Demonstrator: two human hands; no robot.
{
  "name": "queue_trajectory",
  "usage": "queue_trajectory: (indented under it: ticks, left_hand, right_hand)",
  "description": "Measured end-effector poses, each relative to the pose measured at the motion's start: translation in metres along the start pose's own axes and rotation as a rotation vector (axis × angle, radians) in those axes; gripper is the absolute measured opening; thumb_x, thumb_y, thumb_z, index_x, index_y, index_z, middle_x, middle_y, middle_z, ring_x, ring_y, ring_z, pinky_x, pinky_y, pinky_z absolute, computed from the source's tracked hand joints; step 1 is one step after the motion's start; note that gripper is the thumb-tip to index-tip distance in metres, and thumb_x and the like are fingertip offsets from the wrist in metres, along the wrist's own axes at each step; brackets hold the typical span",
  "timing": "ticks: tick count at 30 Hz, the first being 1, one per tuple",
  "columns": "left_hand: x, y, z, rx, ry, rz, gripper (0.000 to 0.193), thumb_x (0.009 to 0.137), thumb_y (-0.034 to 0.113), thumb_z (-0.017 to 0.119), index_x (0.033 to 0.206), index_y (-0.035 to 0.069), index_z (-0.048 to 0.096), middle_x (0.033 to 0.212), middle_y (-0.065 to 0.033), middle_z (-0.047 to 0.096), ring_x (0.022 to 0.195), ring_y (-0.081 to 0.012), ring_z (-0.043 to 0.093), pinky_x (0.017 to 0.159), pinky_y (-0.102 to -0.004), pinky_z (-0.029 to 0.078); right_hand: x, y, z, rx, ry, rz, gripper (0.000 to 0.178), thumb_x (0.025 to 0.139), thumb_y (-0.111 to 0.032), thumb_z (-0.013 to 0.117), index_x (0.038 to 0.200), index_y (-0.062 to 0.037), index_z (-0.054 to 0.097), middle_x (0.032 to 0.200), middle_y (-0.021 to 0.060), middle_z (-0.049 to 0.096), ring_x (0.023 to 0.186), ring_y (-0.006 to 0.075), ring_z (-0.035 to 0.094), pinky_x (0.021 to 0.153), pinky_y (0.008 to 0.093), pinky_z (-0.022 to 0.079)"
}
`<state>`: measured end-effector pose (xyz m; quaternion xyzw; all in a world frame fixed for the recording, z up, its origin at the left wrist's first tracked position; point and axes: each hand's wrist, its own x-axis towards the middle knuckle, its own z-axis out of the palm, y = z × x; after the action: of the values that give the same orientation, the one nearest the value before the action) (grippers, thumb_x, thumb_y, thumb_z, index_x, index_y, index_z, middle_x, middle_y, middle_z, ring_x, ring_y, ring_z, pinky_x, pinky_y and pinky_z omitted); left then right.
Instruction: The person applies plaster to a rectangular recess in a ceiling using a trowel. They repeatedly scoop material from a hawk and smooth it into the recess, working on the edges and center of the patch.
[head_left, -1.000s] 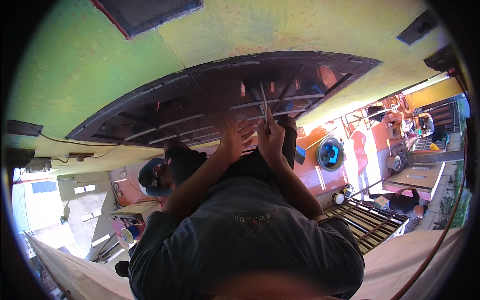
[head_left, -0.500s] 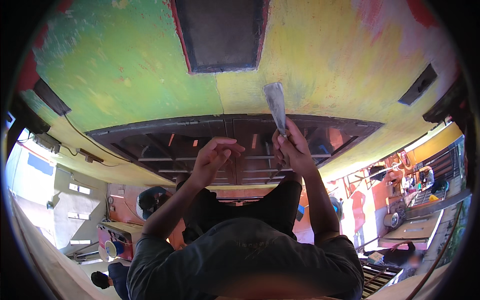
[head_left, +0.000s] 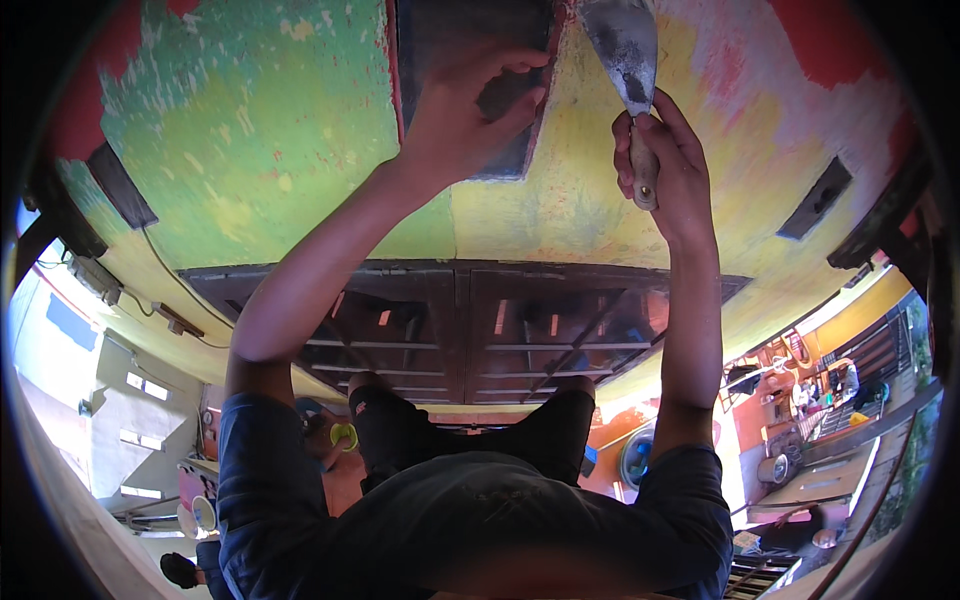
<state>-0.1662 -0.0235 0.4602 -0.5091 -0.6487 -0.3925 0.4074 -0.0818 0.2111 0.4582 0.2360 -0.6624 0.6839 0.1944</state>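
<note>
My right hand (head_left: 668,165) is wrapped round the worn handle of a paint scraper (head_left: 622,50). Its wide, stained metal blade points up the wall, just right of a dark recessed panel (head_left: 430,60) with a chipped red edge. Whether the blade touches the paint I cannot tell. My left hand (head_left: 460,120) is raised before that panel, thumb and fingers apart and curved, with nothing between them. Behind both hands spreads the painted wall (head_left: 270,150), flaking green on the left and patchy yellow with pink on the right.
Below the wall paint is a brown framed window (head_left: 460,330) with glass panes. Small dark vents (head_left: 815,198) sit at either side. Far below, a person holds a yellow-green bowl (head_left: 343,437); another person (head_left: 190,570) is at lower left. A cable (head_left: 180,285) runs down the left.
Both my hands have risen from the window to the upper wall and panel. The scraper has gone up and right in my right hand. The person below now shows a yellow-green bowl.
</note>
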Motion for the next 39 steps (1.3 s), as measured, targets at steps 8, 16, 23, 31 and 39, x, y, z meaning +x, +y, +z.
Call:
queue_trajectory:
  ticks: [8,16,23,31,39]
  left_hand:
    - [0.057,0.004,0.101,-1.424,0.005,-0.525,0.051,0.110,0.045,0.046,0.133,0.001,0.058,0.120,-0.0149,0.071,0.105,-0.0234,0.071,0.098,-0.0379,0.055]
    - [0.109,-0.014,0.147,-1.764,0.159,-0.648,0.069,0.108,0.062,0.032,0.135,0.002,0.054,0.098,-0.0132,0.071,0.091,-0.0288,0.069,0.094,-0.0471,0.057]
    - [0.112,-0.015,0.145,-1.879,0.214,-0.555,0.062,0.108,0.061,0.037,0.116,0.003,0.058,0.082,-0.0056,0.063,0.071,-0.0201,0.062,0.080,-0.0437,0.058]
    - [0.113,-0.010,0.146,-1.794,0.327,-0.552,0.055,0.110,0.055,0.038,0.110,0.004,0.059,0.073,-0.0036,0.057,0.062,-0.0168,0.055,0.069,-0.0373,0.055]
    - [0.117,-0.005,0.142,-1.864,0.392,-0.537,0.051,0.110,0.051,0.041,0.107,0.004,0.058,0.069,-0.0028,0.053,0.058,-0.0155,0.049,0.062,-0.0356,0.051]
  right_hand:
    - [0.019,-0.016,-0.024,0.317,-0.206,0.180,0.036,0.111,-0.015,0.042,0.147,-0.0068,0.045,0.084,0.0053,0.052,0.052,0.0086,0.042,0.041,0.0213,0.035]
    - [0.039,-0.011,-0.053,0.621,-0.361,0.277,0.030,0.112,-0.022,0.043,0.142,-0.0197,0.045,0.080,0.0039,0.049,0.052,0.0078,0.040,0.041,0.0203,0.031]
    - [0.040,-0.016,-0.054,0.684,-0.403,0.336,0.027,0.112,-0.022,0.043,0.136,-0.0277,0.053,0.077,0.0013,0.047,0.050,0.0072,0.038,0.037,0.0196,0.031]
    - [0.042,-0.023,-0.046,0.519,-0.330,0.294,0.020,0.111,-0.022,0.047,0.129,-0.0229,0.055,0.069,0.0005,0.045,0.042,0.0068,0.033,0.034,0.0211,0.026]
    - [0.040,-0.037,-0.037,0.332,-0.233,0.287,0.020,0.111,-0.022,0.047,0.130,-0.0207,0.054,0.068,-0.0005,0.043,0.041,0.0059,0.032,0.033,0.0206,0.024]
